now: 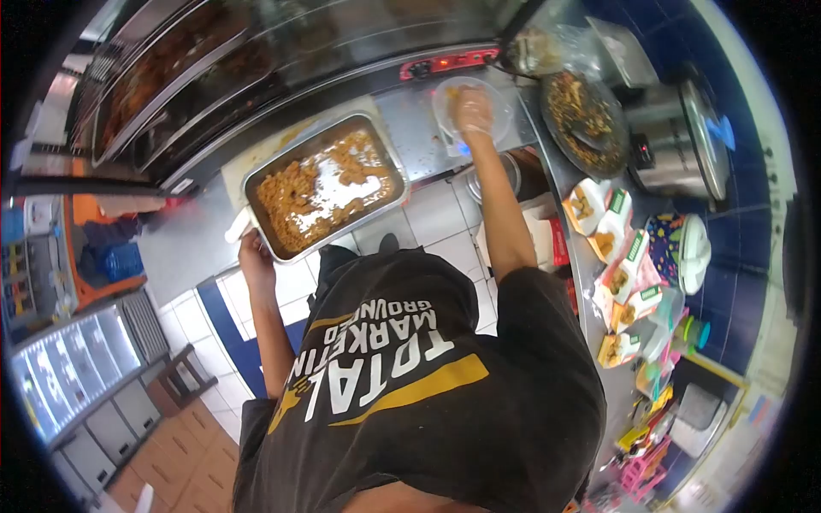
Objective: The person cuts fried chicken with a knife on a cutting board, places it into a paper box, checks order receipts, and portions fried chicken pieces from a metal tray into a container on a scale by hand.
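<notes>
Tray (327, 190), metal, deep-sided, w/ brown shredded food (286, 201) inside; just ahead and to the right of L grip (250, 246), well left of R grip (471, 109). Food heaped mostly on side nearest L grip, w/ shiny base showing through mid-tray, prob. oily.

L grip: curled at near left corner of tray, right by white piece (235, 227). Can't tell if clenched on rim, on white piece, or merely resting.

R grip: reaching down into clear bowl (502, 107), yellow bit (452, 92) just beside. Too blurred to tell if grasping anything or loose. Bowl on steel bench (406, 111), red panel (451, 63) just beyond R grip.

Farther right of R grip: dark bowl (594, 162) w/ dry-looking bits, then cooker (676, 158); nearer body, row of food boxes (629, 269).

Handling, est.: tray stiff, fairly heavy w/ load, prob. slick inside; best held by outer rim at both short ends, kept level. Food prob. soft, moist, loose, light per pinch; best taken from thick heap on L grip's side. Clear bowl prob. thin, light, easily tipped; best steadied at rim.
</notes>
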Motion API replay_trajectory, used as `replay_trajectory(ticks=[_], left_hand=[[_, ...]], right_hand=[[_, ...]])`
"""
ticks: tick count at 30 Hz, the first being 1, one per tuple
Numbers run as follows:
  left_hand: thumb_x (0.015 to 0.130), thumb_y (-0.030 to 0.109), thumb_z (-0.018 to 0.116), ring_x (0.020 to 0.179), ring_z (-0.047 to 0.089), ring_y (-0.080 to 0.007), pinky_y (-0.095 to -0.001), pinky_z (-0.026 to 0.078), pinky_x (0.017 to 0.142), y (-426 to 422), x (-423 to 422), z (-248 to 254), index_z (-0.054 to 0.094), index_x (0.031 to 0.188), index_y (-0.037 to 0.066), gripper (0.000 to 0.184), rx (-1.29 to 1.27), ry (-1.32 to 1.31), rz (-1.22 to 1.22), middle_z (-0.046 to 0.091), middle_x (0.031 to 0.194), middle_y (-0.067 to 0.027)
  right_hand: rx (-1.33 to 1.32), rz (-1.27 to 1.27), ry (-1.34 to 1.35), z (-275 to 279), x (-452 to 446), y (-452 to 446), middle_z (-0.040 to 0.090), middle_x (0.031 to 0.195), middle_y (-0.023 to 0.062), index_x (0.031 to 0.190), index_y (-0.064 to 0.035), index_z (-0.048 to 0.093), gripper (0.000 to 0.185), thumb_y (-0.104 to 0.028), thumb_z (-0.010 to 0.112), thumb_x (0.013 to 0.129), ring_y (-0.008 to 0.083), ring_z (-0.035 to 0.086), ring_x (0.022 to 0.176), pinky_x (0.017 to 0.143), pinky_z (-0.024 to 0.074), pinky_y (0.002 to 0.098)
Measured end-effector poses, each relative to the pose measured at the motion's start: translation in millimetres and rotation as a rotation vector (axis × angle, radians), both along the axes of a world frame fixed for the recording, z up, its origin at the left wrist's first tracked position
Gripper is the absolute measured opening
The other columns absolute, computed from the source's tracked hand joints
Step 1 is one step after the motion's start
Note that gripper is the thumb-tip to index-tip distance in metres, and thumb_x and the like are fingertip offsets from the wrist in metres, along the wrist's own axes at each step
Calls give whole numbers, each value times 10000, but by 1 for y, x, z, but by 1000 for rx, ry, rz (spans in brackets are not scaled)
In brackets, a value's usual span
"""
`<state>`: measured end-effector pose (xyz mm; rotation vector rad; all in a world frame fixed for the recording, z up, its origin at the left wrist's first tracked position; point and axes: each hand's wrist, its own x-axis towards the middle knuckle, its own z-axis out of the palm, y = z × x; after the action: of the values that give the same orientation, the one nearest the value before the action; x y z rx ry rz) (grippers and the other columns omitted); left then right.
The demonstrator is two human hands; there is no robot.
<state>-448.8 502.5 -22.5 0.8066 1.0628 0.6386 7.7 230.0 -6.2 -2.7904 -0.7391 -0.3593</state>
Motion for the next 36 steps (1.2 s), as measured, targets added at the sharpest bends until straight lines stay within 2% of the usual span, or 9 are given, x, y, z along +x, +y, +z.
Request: replay_trajectory(ticks=[6, 9, 11, 15, 19, 21, 25, 31, 36], left_hand=[[929, 202, 597, 553, 408, -43, -213, 314, 493, -8, 4, 7, 619, 923, 105, 99, 12, -19, -15, 549, 718, 53], [930, 199, 603, 569, 414, -50, -213, 319, 505, -7, 2, 9, 619, 891, 104, 103, -4, -5, -42, 532, 728, 54], [932, 199, 604, 578, 413, -50, -217, 318, 507, -5, 4, 6, 619, 884, 104, 108, 16, -4, -17, 511, 717, 58], [937, 199, 606, 595, 401, -47, -228, 306, 509, -13, 8, 17, 617, 871, 99, 121, 28, -11, 11, 463, 693, 70], [968, 177, 554, 614, 458, -48, -221, 348, 563, -8, 0, 5, 630, 982, 74, 128, 7, -8, -10, 593, 771, 50], [948, 170, 601, 589, 387, -37, -227, 294, 510, -9, 0, 2, 628, 894, 89, 102, -14, -19, 5, 454, 691, 76], [952, 162, 612, 559, 365, -34, -221, 287, 507, -9, 2, -6, 634, 919, 77, 94, -36, -37, 64, 450, 689, 87], [950, 160, 613, 575, 371, -27, -210, 281, 513, -20, 8, 14, 626, 909, 93, 80, 18, 7, 82, 476, 707, 86], [941, 156, 615, 610, 391, -31, -215, 300, 540, -18, 13, 13, 627, 914, 75, 86, 51, -28, 105, 503, 726, 73]], right_hand=[[721, 493, 621, 84, -151, 59, 704, 901, 180, 936, -53, 745, 237, -275, 718, 856, 376, 641, 920, 850, 508, 481], [547, 763, 639, 66, -184, 79, 702, 1016, 167, 1083, -46, 726, 304, -266, 720, 873, 377, 641, 1001, 876, 512, 473], [412, 705, 136, 58, -195, 84, 664, 1166, 178, 1289, -44, 624, 453, -227, 710, 884, 383, 637, 1074, 922, 517, 472], [-110, 788, 380, 26, -188, 78, 535, 1383, 293, 1563, -23, 244, 795, -237, 643, 909, 432, 566, 1229, 1016, 485, 464], [-24, 653, 444, 23, -190, 83, 566, 1316, 324, 1575, -23, 172, 799, -249, 607, 944, 471, 606, 1132, 943, 512, 508], [-89, 552, 482, 48, -191, 87, 603, 1224, 345, 1577, -20, 124, 769, -280, 549, 991, 503, 636, 1009, 867, 524, 544], [168, 736, 114, 67, -194, 86, 663, 1079, 291, 1588, -39, 141, 760, -271, 549, 990, 469, 673, 906, 748, 554, 537], [-225, 795, 400, 16, -187, 92, 664, 1045, 238, 1208, -23, 630, 308, -195, 576, 959, 406, 681, 946, 800, 555, 499], [-295, 947, 352, 60, -185, 95, 663, 1090, 255, 1083, -14, 645, 252, -224, 552, 978, 409, 643, 1035, 910, 507, 512]])
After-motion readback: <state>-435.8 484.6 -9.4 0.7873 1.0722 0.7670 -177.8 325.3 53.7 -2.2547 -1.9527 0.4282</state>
